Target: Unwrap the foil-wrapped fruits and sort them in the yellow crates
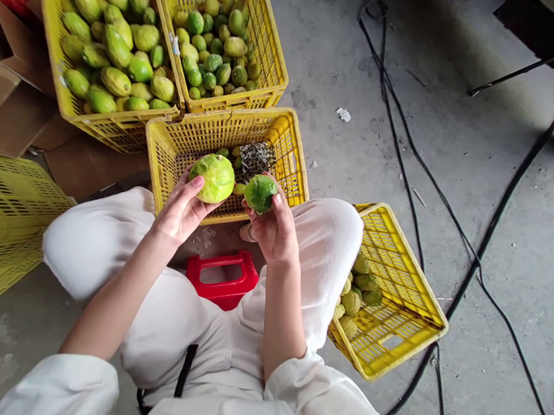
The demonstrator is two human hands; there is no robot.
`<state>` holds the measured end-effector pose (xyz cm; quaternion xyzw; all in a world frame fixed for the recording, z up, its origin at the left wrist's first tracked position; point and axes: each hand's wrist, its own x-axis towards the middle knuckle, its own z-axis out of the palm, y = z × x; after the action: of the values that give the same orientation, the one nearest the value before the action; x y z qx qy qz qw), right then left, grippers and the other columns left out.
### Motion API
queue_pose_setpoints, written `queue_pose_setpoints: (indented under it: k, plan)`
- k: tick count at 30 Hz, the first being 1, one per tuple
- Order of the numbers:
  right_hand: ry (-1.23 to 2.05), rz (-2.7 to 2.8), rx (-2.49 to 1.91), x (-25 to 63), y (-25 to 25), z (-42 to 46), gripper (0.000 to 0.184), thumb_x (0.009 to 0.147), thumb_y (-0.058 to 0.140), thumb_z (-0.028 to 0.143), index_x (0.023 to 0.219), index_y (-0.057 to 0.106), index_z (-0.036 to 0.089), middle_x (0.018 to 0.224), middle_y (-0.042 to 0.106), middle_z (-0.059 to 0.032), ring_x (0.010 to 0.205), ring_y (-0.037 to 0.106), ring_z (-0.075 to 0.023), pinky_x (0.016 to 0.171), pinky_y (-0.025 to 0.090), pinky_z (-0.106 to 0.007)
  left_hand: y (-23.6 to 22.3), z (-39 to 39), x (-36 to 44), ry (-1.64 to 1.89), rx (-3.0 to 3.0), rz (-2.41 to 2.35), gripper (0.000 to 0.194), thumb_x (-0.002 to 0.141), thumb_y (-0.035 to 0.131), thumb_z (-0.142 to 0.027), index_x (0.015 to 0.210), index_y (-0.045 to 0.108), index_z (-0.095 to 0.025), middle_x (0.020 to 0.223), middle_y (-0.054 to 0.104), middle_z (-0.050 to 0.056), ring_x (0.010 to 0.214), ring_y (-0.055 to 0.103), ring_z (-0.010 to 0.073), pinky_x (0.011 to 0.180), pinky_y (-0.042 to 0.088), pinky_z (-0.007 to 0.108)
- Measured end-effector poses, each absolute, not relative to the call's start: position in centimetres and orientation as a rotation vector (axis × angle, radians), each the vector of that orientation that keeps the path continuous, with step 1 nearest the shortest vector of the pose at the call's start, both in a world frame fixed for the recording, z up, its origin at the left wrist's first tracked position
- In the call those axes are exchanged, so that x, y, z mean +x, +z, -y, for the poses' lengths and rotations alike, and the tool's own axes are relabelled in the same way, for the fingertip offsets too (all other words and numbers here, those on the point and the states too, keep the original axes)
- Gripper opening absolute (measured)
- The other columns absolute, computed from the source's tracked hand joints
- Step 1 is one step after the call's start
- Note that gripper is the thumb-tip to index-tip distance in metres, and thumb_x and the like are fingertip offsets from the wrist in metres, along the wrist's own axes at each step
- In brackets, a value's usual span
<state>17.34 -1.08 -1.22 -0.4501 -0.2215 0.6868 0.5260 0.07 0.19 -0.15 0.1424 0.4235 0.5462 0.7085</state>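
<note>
My left hand [185, 206] is closed around a large yellow-green citrus fruit [213, 178], thumb on its left side. Beside it, my right hand [276, 229] grips a smaller dark green citrus fruit [260, 193]. The two fruits are held a little apart, above a yellow plastic crate [301, 172] between my knees. Inside that crate lie a few small green fruits [239, 188] and a crumpled, dark and silvery mesh-like piece [257, 158]. My hands and the fruits hide part of the crate's floor.
Two yellow crates of green fruit, one at far left [92, 121] and one beside it [276, 60], stand ahead. A tilted crate [407, 262] with several fruits sits right; another crate [19, 221] is left. A red stool [227, 295] is under me. Black cables [479, 259] cross the floor.
</note>
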Motion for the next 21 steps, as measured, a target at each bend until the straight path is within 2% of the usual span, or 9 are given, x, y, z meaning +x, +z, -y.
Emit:
queue_pose_setpoints:
  k: [3,7,12,17,21]
  plan:
    - [1.625,0.552,-1.107,17.45,-1.26,1.21,0.048,0.078,0.078,0.051,0.122,0.068,0.034,0.126,0.073,-0.0002,0.115,0.070,-0.0227,0.090,0.063,-0.036,-0.18,-0.15,0.05,1.210,0.319,-0.936,0.051,0.077,0.082,-0.036,0.125,0.066,-0.026,0.134,0.072,0.008,0.136,0.060,0.0331,0.104,0.058,0.040]
    - [1.668,0.527,-1.063,17.55,-1.51,1.10,0.047,0.080,0.075,0.055,0.121,0.068,0.033,0.121,0.074,-0.0007,0.108,0.073,-0.0228,0.084,0.064,-0.035,-0.17,-0.14,0.05,1.199,0.311,-0.927,0.055,0.078,0.082,-0.036,0.129,0.065,-0.025,0.134,0.071,0.010,0.135,0.061,0.0329,0.104,0.059,0.039]
    - [1.661,0.460,-1.046,17.38,-1.91,0.66,0.040,0.088,0.064,0.058,0.119,0.067,0.032,0.115,0.075,-0.0007,0.095,0.073,-0.0189,0.072,0.062,-0.029,0.10,-0.39,0.13,1.168,0.224,-0.975,0.054,0.085,0.074,-0.052,0.130,0.063,-0.022,0.128,0.073,0.011,0.122,0.070,0.0308,0.095,0.063,0.035]
    - [1.668,0.473,-1.051,17.40,-1.68,0.75,0.041,0.084,0.070,0.054,0.119,0.067,0.033,0.113,0.073,0.0009,0.083,0.070,-0.0153,0.072,0.060,-0.027,0.25,-0.73,0.04,1.155,0.151,-1.053,0.056,0.084,0.070,-0.064,0.121,0.065,-0.022,0.113,0.075,0.009,0.103,0.077,0.0281,0.080,0.066,0.030]
    - [1.678,0.516,-1.058,17.52,-1.49,0.99,0.047,0.077,0.080,0.046,0.120,0.066,0.034,0.110,0.072,0.0025,0.085,0.070,-0.0151,0.075,0.059,-0.027,0.27,-0.79,-0.03,1.192,0.147,-1.039,0.046,0.084,0.073,-0.054,0.117,0.066,-0.023,0.110,0.076,0.007,0.098,0.077,0.0245,0.075,0.065,0.026]
